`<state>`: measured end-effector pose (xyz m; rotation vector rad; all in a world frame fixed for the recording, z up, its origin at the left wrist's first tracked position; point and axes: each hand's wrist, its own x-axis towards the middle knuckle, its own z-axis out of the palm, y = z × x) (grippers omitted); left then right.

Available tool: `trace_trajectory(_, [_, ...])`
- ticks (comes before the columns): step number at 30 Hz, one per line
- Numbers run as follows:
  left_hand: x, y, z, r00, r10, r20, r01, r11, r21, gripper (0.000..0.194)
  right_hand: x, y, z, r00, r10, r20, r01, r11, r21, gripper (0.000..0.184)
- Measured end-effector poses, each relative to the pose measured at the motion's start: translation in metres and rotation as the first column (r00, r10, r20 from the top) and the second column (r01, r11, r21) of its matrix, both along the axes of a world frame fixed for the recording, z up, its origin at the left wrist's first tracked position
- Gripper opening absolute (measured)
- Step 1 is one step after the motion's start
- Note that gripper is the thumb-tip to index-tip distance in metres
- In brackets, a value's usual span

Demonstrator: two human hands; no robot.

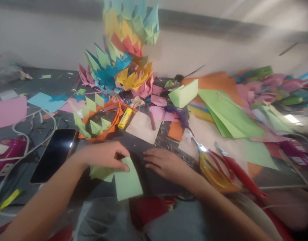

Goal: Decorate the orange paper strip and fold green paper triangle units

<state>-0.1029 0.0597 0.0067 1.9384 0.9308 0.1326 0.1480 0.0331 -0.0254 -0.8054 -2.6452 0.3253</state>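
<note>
Between its thumb and fingers my left hand pinches a light green paper piece, whose lower end hangs over the table's near edge. More green paper lies beneath that hand. My right hand rests on the dark table just to the right, its fingers stretched out and apart from the paper. Beyond my left hand sits a ring of folded orange and green paper points. A yellow glue stick leans at the ring's right side.
Scissors with yellow and red handles and a red-handled tool lie on the right. A purple glue gun is behind them. A phone and white cable occupy the left. A tall folded-paper model stands at the back.
</note>
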Motion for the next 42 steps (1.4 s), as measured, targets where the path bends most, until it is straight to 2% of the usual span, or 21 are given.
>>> trace_trajectory(2, [0.010,-0.004,-0.006,0.999,-0.034,-0.030,0.037,0.995,0.096,0.019,0.004,0.004,-0.003,0.999,-0.046,0.011,0.045,0.996,0.074,0.023])
trace_trajectory(3, [0.015,-0.005,-0.010,1.000,-0.002,-0.019,0.005,0.982,0.189,0.016,0.008,0.007,-0.003,0.996,-0.085,0.027,0.082,0.992,0.099,0.023])
trace_trajectory(6, [0.029,-0.004,-0.025,1.000,0.030,-0.006,-0.025,0.907,0.420,0.017,0.023,0.016,-0.001,0.964,-0.231,0.129,0.216,0.969,0.118,0.021])
trace_trajectory(9, [0.033,0.003,-0.035,0.997,0.040,-0.070,-0.001,0.872,0.489,0.025,0.037,0.023,0.003,0.924,-0.323,0.206,0.312,0.946,0.084,0.023])
trace_trajectory(14, [0.023,0.017,-0.039,0.961,0.245,-0.130,-0.137,0.825,0.548,0.029,0.044,0.026,0.001,0.896,-0.391,0.210,0.380,0.920,0.095,0.026])
trace_trajectory(18, [0.019,0.023,-0.039,0.933,0.315,-0.171,-0.170,0.810,0.562,0.029,0.035,0.020,-0.002,0.853,-0.469,0.228,0.443,0.883,0.157,0.029])
trace_trajectory(22, [0.013,0.022,-0.037,0.933,0.314,-0.173,-0.179,0.825,0.536,0.029,0.018,0.009,-0.007,0.899,-0.374,0.226,0.355,0.927,0.123,0.029])
trace_trajectory(25, [0.006,0.020,-0.029,0.948,0.292,-0.123,-0.202,0.856,0.475,0.022,0.009,0.005,-0.010,0.920,-0.346,0.185,0.332,0.938,0.104,0.030])
trace_trajectory(27, [0.002,0.018,-0.022,0.954,0.290,-0.077,-0.230,0.871,0.434,0.017,0.008,0.006,-0.010,0.933,-0.333,0.137,0.329,0.943,0.056,0.028])
trace_trajectory(29, [0.000,0.017,-0.015,0.953,0.302,-0.036,-0.263,0.878,0.401,0.018,0.009,0.010,-0.010,0.939,-0.338,0.063,0.341,0.939,-0.046,0.024])
trace_trajectory(32, [0.000,0.016,-0.009,0.942,0.335,0.005,-0.313,0.876,0.366,0.021,0.010,0.017,-0.008,0.908,-0.419,-0.025,0.407,0.893,-0.195,0.017])
trace_trajectory(35, [0.001,0.015,-0.007,0.940,0.340,0.030,-0.328,0.876,0.354,0.015,0.008,0.022,-0.006,0.884,-0.467,-0.017,0.449,0.859,-0.247,0.012])
trace_trajectory(38, [0.000,0.014,-0.008,0.944,0.328,0.049,-0.323,0.878,0.354,0.011,0.003,0.023,-0.006,0.895,-0.445,0.013,0.439,0.876,-0.199,0.012])
trace_trajectory(42, [0.000,0.014,-0.006,0.938,0.343,0.058,-0.340,0.872,0.351,0.014,-0.005,0.021,-0.007,0.915,-0.388,0.114,0.392,0.920,-0.011,0.020])
